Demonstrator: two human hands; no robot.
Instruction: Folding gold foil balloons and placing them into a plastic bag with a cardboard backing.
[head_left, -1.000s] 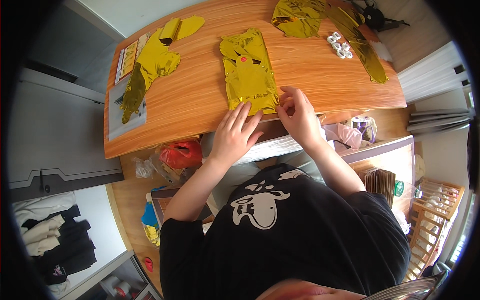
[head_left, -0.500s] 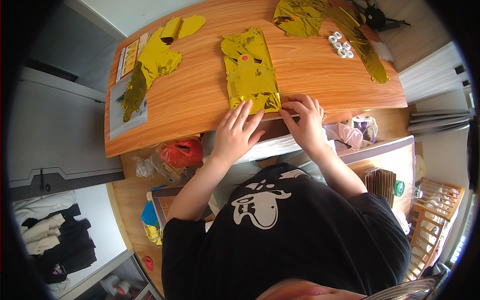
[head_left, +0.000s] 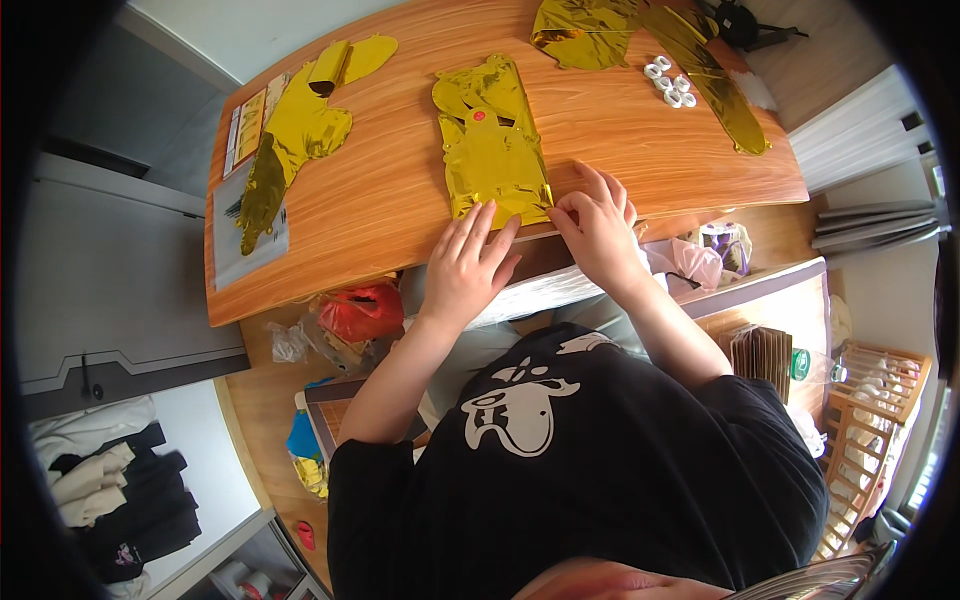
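A flat, deflated gold foil balloon [head_left: 496,150] lies folded lengthwise on the wooden table, its near end by the front edge. A small red round spot marks its upper half. My left hand [head_left: 464,262] rests on the near left end of the foil, fingers stretched out and thumb apart. At the near right corner, my right hand [head_left: 598,225] pinches the foil's edge between thumb and index finger, with the other fingers raised. What lies under my left fingertips is hidden.
More gold foil balloons lie on the table [head_left: 380,190]: one at left [head_left: 300,125], one at the back [head_left: 585,35], a long strip at right [head_left: 715,85]. Several small white rolls [head_left: 672,85] sit beside it. Below the edge are a red bag [head_left: 360,312] and a pink bag [head_left: 692,262].
My right thumb and index finger have closed together at the foil's corner, and the other fingers have lifted. My left hand stays on the foil. The whole view has shifted slightly.
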